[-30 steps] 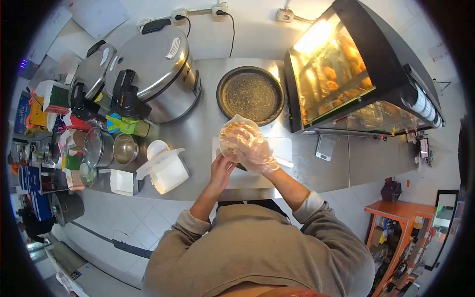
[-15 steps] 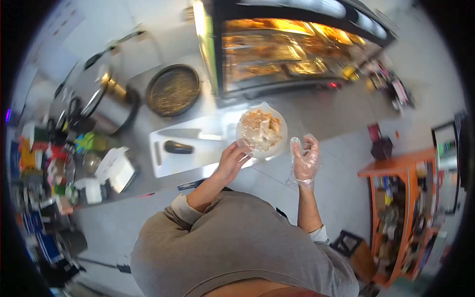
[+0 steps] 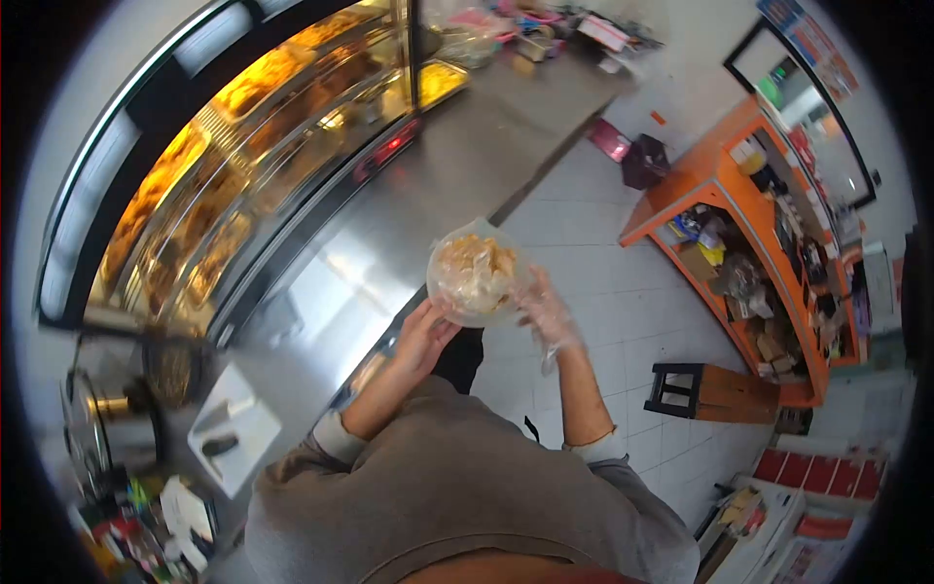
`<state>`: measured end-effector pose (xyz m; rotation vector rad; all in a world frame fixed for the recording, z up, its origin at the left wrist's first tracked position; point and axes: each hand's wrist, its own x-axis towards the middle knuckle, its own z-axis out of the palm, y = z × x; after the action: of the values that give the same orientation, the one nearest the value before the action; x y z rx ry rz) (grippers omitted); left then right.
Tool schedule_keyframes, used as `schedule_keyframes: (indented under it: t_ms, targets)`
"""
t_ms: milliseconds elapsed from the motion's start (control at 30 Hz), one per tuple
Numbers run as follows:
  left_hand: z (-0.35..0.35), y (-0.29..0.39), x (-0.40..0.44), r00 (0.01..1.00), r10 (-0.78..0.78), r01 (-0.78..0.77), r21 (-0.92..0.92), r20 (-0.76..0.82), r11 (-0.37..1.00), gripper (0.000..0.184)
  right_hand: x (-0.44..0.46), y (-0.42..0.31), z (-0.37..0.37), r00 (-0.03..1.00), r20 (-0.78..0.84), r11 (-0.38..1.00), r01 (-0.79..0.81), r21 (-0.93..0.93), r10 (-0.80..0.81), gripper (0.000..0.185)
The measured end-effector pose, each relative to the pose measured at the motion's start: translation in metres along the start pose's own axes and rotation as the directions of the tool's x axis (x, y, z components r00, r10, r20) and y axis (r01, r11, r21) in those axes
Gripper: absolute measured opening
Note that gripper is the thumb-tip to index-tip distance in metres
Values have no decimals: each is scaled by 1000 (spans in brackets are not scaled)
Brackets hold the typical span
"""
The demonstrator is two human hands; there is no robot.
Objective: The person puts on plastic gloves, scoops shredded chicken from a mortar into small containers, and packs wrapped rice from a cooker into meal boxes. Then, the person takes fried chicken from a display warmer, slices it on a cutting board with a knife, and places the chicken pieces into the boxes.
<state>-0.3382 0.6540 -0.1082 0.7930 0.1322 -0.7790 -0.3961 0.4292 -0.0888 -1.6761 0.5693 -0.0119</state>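
A pale, translucent bowl [image 3: 445,289] is held up in front of my body, over the floor beside the steel counter. In it lie orange-brown food pieces [image 3: 491,261], whitish toward the middle. My left hand [image 3: 425,334], bare, grips the bowl's lower left rim, with part of its fingers hidden beneath. At the right rim is my right hand [image 3: 545,310] in a clear plastic glove; it is closed against the bowl, though motion and the loose plastic blur its fingertips.
A lit display case [image 3: 243,146] with trays of food stands on the steel counter [image 3: 516,127]. Lower left, a white cutting board [image 3: 238,457] bears a knife and a dark-handled thing. At right are an orange shelf unit [image 3: 681,200] and a wooden stool [image 3: 735,392] on the tiled floor.
My body has turned right, so the display case and cutting board now lie to the left. The bowl has moved off the counter with my left hand; my gloved right hand has come onto its rim.
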Motion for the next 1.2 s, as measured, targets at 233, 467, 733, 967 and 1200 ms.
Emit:
schedule_keyframes:
  t_ms: [233, 467, 733, 967, 1200]
  targets:
    - [110, -60, 210, 957, -286, 271, 212, 46, 939, 36, 117, 54, -141, 982, -50, 750, -107, 652, 184, 56]
    - [255, -126, 447, 915, -402, 307, 581, 38, 754, 59, 214, 75, -317, 835, -413, 622, 112, 775, 364, 35]
    - [381, -170, 670, 844, -522, 414, 468, 123, 781, 52, 376, 130, -535, 682, -560, 591, 228, 774, 470, 38]
    - [394, -151, 801, 891, -419, 451, 445, -175, 774, 47, 640, 174, -719, 720, -355, 379, 137, 915, 597, 37]
    - [325, -152, 908, 761, -188, 574, 509, -621, 642, 46, 866, 260, -890, 609, -386, 473, 21, 881, 693, 42]
